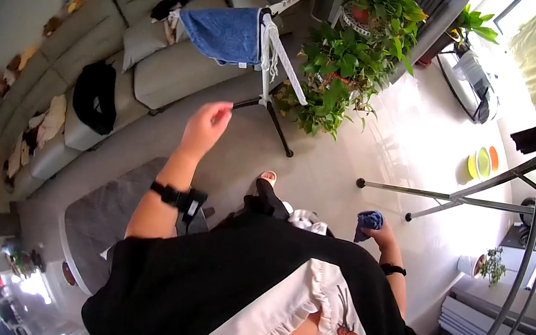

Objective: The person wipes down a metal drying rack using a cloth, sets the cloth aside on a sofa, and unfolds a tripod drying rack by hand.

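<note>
On the left, my left hand [207, 127] is raised in the air with its fingers curled together and nothing visible in them. Just beyond it stands a white drying rack [266, 84] on dark legs, with blue denim jeans or shorts [222, 32] draped over one arm. Low at my right side, my right hand [380, 234] grips a bunched dark blue cloth [369, 223] whose kind I cannot make out. Close to my body, a white and grey bundle of fabric [308, 221] shows, partly hidden by my black top.
A grey sofa [177, 81] with scattered clothes runs along the left. Leafy potted plants [349, 62] stand behind the rack. At right is a metal frame [444, 196] with legs reaching across the floor. A grey-topped table [105, 212] sits at my left.
</note>
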Demonstrator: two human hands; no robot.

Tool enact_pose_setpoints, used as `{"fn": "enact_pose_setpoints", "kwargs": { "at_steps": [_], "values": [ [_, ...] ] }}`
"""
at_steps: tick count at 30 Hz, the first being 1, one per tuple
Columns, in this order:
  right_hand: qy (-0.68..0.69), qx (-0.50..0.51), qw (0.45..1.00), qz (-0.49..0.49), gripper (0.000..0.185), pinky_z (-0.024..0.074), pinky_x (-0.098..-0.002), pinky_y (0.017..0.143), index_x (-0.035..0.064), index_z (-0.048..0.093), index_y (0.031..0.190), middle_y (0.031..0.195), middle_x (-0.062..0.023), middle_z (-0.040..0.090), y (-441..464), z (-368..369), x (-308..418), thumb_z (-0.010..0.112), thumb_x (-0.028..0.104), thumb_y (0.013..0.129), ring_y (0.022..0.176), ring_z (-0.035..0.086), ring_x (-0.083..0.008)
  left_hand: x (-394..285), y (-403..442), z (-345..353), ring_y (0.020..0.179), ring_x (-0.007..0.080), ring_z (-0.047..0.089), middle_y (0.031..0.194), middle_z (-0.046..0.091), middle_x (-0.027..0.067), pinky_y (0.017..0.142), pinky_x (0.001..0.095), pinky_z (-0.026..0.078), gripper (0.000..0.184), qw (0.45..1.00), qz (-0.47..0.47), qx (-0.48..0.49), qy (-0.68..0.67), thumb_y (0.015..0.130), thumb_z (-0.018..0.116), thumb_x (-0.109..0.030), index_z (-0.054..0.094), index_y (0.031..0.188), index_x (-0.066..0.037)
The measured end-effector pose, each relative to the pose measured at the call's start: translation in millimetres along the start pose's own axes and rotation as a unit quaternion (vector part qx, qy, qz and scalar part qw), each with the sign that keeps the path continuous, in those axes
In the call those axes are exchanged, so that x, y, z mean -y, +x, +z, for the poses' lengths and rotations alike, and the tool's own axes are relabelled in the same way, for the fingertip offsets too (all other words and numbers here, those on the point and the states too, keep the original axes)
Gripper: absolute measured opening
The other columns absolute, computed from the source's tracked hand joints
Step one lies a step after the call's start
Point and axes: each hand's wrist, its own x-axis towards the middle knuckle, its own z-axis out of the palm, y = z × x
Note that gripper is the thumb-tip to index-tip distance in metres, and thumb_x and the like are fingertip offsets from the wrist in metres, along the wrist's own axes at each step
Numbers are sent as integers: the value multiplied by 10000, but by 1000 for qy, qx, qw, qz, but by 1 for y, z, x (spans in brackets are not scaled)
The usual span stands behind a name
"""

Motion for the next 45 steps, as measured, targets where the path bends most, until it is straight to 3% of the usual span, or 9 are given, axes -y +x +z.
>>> {"fn": "enact_pose_setpoints", "kwargs": {
  "at_steps": [5,11,20,23,26,29,39,40,45],
  "values": [
    [5,-90,992,84,587,494,-341,805,39,521,1127,959,-73,624,-41,14,-4,740,14,583,891,601,-200,79,169,62,800,209,625,921,649,88,725,308,498,301,999,18,-25,-43,765,688,-203,620,1032,-80],
    [53,-158,967,194,571,496,-338,794,42,531,1115,951,-65,624,-74,38,-35,742,14,585,886,600,-194,146,284,140,1091,299,516,1101,593,144,913,392,426,494,988,0,1,154,661,742,-334,603,1073,-98],
    [102,-190,947,240,548,500,-332,779,47,546,1097,938,-54,625,-88,58,-42,744,13,588,878,599,-185,140,297,149,979,292,562,1008,597,72,804,422,468,231,976,-34,40,214,752,642,-301,587,895,-128],
    [107,-189,945,244,540,501,-331,774,48,551,1091,934,-50,625,-91,60,-45,745,13,589,875,599,-183,153,300,149,854,295,594,867,620,66,756,398,480,229,992,40,28,118,754,640,-293,569,874,-111],
    [111,-189,944,246,532,502,-329,769,50,556,1085,930,-47,625,-90,58,-48,746,12,590,872,598,-180,124,302,134,746,248,622,754,629,59,679,347,490,206,994,-70,45,66,771,631,-227,544,882,-77],
    [115,-189,945,243,524,503,-327,764,51,560,1079,926,-43,625,-92,58,-53,747,12,591,869,598,-177,123,310,131,728,181,634,737,642,62,634,301,490,177,987,-42,53,-146,795,614,-159,525,894,-42],
    [158,-217,946,182,498,506,-321,747,57,577,1059,912,-30,626,-138,46,-90,749,11,594,860,597,-167,-151,285,79,847,92,571,930,603,28,799,237,446,160,901,199,325,-207,882,553,-74,550,1037,-30],
    [166,-226,944,171,495,507,-321,745,57,578,1057,910,-29,626,-149,46,-95,750,11,595,860,597,-166,-179,276,76,785,76,572,823,622,7,649,216,428,146,897,241,319,-190,849,596,-68,585,994,-58],
    [208,-252,938,115,479,507,-318,733,58,589,1037,906,-27,629,-186,44,-145,757,13,591,840,599,-163,-293,242,79,753,98,557,795,601,14,620,234,409,152,853,413,303,-98,859,592,-105,599,1006,-70]
  ]
}}
